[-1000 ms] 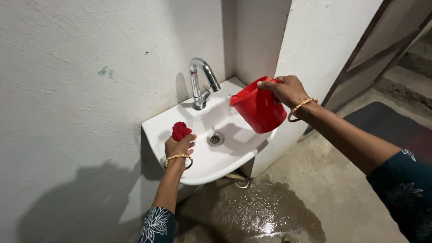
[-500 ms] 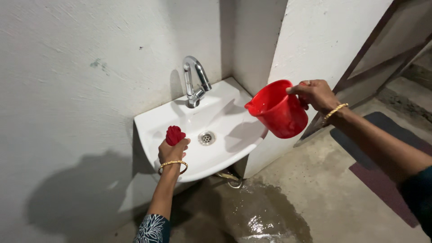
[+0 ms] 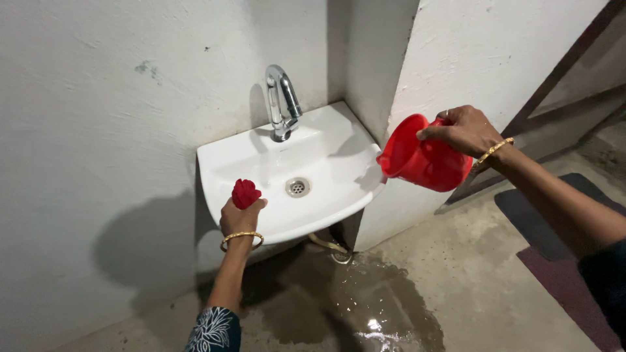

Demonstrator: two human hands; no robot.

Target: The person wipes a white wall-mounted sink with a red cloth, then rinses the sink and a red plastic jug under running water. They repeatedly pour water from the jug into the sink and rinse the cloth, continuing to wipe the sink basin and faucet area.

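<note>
My left hand (image 3: 236,218) grips a bunched red cloth (image 3: 244,193) over the front left rim of a small white wall sink (image 3: 326,156). My right hand (image 3: 464,130) holds a red plastic mug (image 3: 420,160) by its handle, tilted with its mouth facing left, just off the sink's right edge. A chrome tap (image 3: 280,101) stands at the back of the sink, above the round metal drain (image 3: 297,188).
White plastered walls meet in a corner behind the sink. A puddle (image 3: 365,306) wets the concrete floor under the basin, near the waste pipe (image 3: 329,246). A dark mat (image 3: 561,234) lies on the floor at right, beside a dark door frame (image 3: 554,85).
My right hand has carried the red mug from over the basin out to the right and tipped it sideways. My left hand with the cloth has stayed at the front left rim.
</note>
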